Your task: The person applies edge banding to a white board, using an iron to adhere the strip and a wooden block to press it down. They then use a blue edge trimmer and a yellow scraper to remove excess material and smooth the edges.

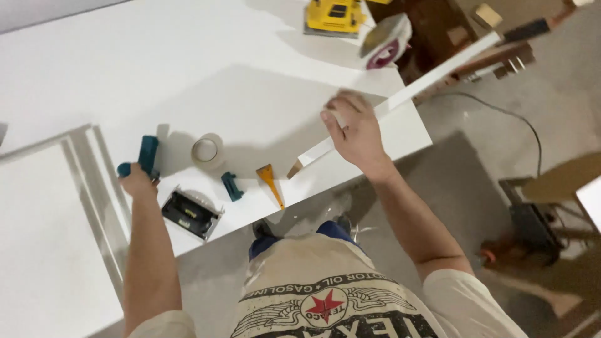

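My right hand (355, 133) grips a long thin white strip (432, 76) that slants from the table's near edge up toward the far right. Its near end (295, 169) shows bare wood. My left hand (138, 180) is closed around a teal-handled tool (148, 154) resting on the white table (188, 69). Between the hands lie a roll of tape (207, 149), a small teal clip (232, 186) and an orange-handled scraper (270, 183). A black-and-silver tool (190, 214) sits at the table's edge just right of my left forearm.
A yellow sander (333, 15) and a round sanding tool (386, 41) sit at the table's far edge. A white framed panel (50, 219) lies to the left. Dark wooden stands, a cable (501, 112) and a dark box (535, 225) stand on the grey floor to the right.
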